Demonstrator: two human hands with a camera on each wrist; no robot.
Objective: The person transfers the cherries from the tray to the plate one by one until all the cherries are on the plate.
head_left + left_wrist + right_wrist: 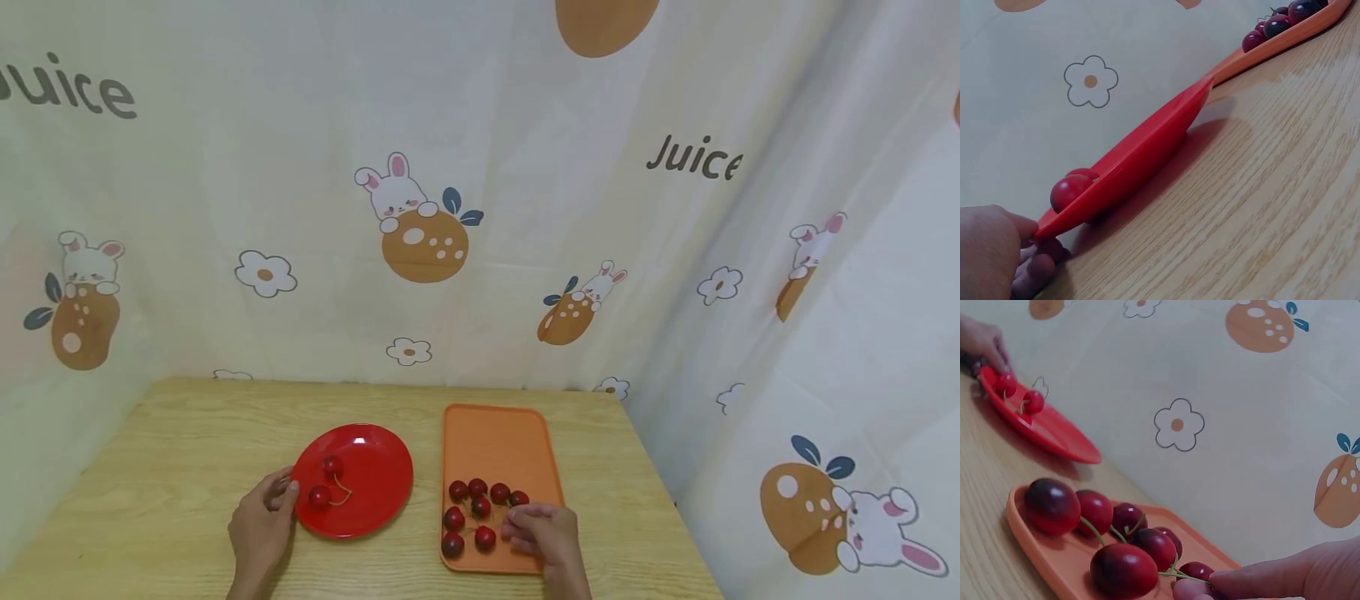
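Two cherries (319,497) are parked on the left side of a red plate (382,492), with their stems meeting toward the plate's middle. That plate's left rim is pinched by the left hand (262,521), thumb on top and other fingers tucked underneath. Whether the plate is being lifted a bit or just steadied can't really be told.

Over to the right, eight more cherries (481,507) are bunched in the near half of an orange tray (502,442), and its far half is left bare. The tray's near right corner is partly covered by the right hand (546,533). From the right wrist view, a thin green stem (1188,577) looks to be nipped between thumb and index finger, with the cherries lying just beside the fingertips. Which cherry it's attached to can't be made out, tbh.

The hands are kept well apart, one per dish. Plate and tray are set side by side on a wood-grain table (187,450), with a bunny-and-fruit print curtain (322,167) hung behind.
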